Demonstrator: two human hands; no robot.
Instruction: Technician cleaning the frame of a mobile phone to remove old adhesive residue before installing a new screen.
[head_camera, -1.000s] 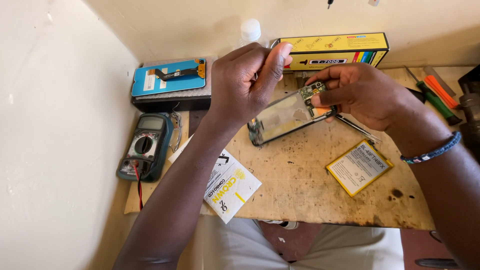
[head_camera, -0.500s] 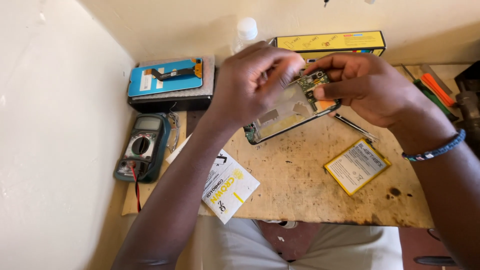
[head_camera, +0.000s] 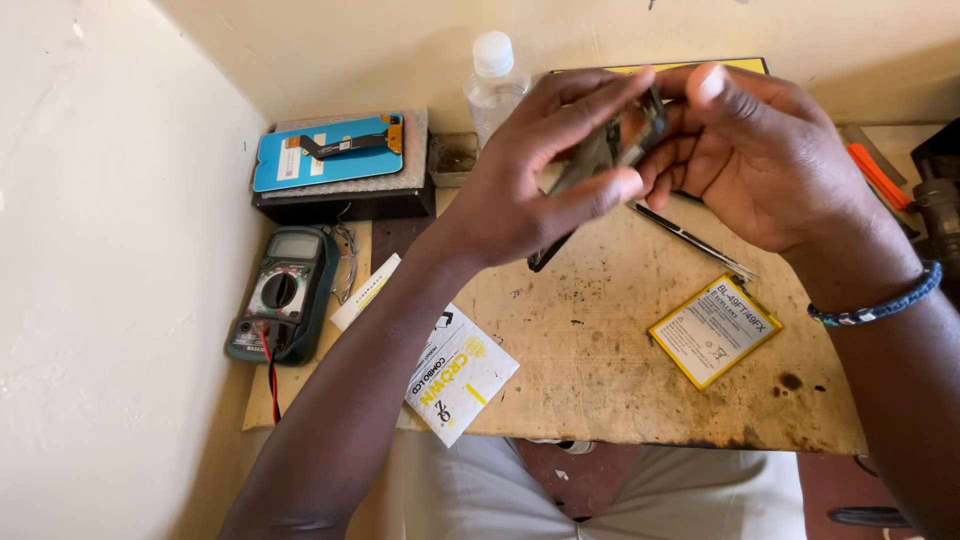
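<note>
An opened phone body (head_camera: 612, 150) is tilted steeply on edge above the worn wooden bench (head_camera: 600, 380), its lower end near the bench top. My left hand (head_camera: 530, 185) grips it along the near side, fingers wrapped over it. My right hand (head_camera: 760, 150) holds its upper end, thumb and fingertips pinching near the top corner. Most of the phone is hidden behind my fingers. A beaded bracelet (head_camera: 880, 298) circles my right wrist.
Metal tweezers (head_camera: 695, 242) lie under my hands; a yellow-edged phone battery (head_camera: 714, 329) lies right of centre. A white packet (head_camera: 455, 378), a multimeter (head_camera: 280, 295), a blue screen on a black box (head_camera: 330, 150), a clear bottle (head_camera: 493, 80) and orange-handled tools (head_camera: 878, 175) surround them.
Both hands have raised the phone and turned it from lying nearly flat to standing on edge, closer to the camera. The yellow box at the back is now mostly hidden behind my hands.
</note>
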